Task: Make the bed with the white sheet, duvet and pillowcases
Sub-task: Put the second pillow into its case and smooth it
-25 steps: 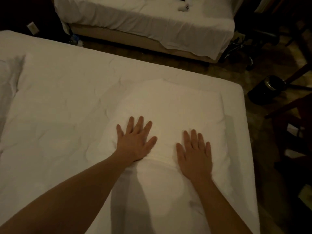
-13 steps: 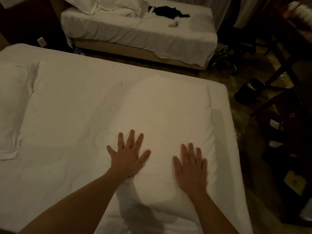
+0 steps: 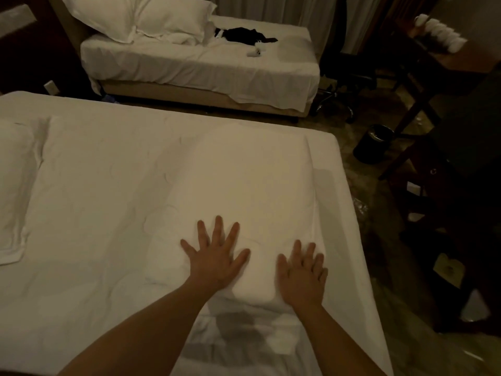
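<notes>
A wide bed [image 3: 108, 185] covered in a white duvet [image 3: 113, 169] fills the view, with a folded white pad [image 3: 244, 185] lying near its right edge. The left hand [image 3: 215, 257] and right hand [image 3: 303, 275] press flat on the pad, fingers spread, gripping nothing. Uneven pressure could drag the pad askew or wrinkle the duvet beneath.

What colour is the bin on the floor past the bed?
Black; the bin shows in the head view, the only one.

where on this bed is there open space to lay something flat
The bare stretch of duvet between the left pillow and the right pillow. The right pillow's near end is taken: left hand and right hand press there.
</notes>
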